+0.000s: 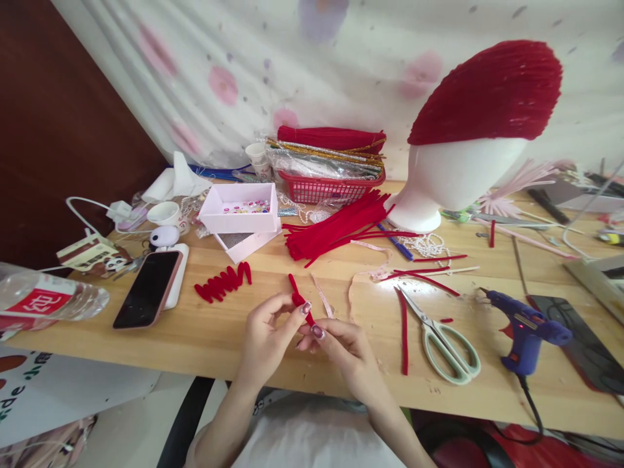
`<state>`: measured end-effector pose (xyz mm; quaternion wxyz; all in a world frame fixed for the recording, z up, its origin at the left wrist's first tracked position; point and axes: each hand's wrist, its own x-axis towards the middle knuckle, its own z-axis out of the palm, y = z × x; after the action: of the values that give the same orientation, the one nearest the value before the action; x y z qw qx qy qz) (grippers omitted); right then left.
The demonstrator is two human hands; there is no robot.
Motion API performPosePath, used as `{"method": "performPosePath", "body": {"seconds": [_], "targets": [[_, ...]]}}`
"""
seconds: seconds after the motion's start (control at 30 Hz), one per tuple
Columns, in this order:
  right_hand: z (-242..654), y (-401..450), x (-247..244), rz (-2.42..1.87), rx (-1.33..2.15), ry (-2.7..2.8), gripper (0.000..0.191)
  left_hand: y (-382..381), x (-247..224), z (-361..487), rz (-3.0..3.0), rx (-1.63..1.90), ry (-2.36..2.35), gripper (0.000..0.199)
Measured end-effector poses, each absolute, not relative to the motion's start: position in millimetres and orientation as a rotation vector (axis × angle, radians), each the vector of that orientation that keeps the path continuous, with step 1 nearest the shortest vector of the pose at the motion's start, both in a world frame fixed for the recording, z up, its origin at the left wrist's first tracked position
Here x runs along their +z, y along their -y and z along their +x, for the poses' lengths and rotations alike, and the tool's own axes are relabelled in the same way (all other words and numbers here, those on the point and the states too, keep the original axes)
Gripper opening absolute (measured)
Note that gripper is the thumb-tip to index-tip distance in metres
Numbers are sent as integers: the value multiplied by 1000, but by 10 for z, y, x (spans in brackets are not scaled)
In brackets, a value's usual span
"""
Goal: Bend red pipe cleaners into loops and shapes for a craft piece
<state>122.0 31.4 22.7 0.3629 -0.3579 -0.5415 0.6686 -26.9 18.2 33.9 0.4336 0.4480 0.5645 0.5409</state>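
Note:
My left hand [273,328] and my right hand [338,344] meet over the front of the wooden table, both pinching one red pipe cleaner [296,289]. Its upper end sticks out past my left fingers, while the lower part lies between both thumbs and is partly hidden. To the left rests a row of folded red pipe-cleaner pieces [221,283]. Right of my hands lie a straight red pipe cleaner [404,335] and scissors [448,351] with pale green handles. A large bundle of red pipe cleaners [336,227] sits behind my hands.
A blue glue gun [529,325] stands at the right, its cord running off the front edge. Behind are a white mannequin head [439,175] capped in red, a red basket [336,188] and a white box [238,218]. A phone [149,286] and water bottle [53,299] lie left.

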Motion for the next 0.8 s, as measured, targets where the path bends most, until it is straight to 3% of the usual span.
{"method": "performPosePath", "body": {"seconds": [0.3,0.8], "targets": [[1206,-329,223,-864,1742,1365,35,-161,336,-328,1201,1171,-1312,24],[1189,-330,179,-936,1697,1383,36,-170,271,-313,1080,1204,-1270,29]]}}
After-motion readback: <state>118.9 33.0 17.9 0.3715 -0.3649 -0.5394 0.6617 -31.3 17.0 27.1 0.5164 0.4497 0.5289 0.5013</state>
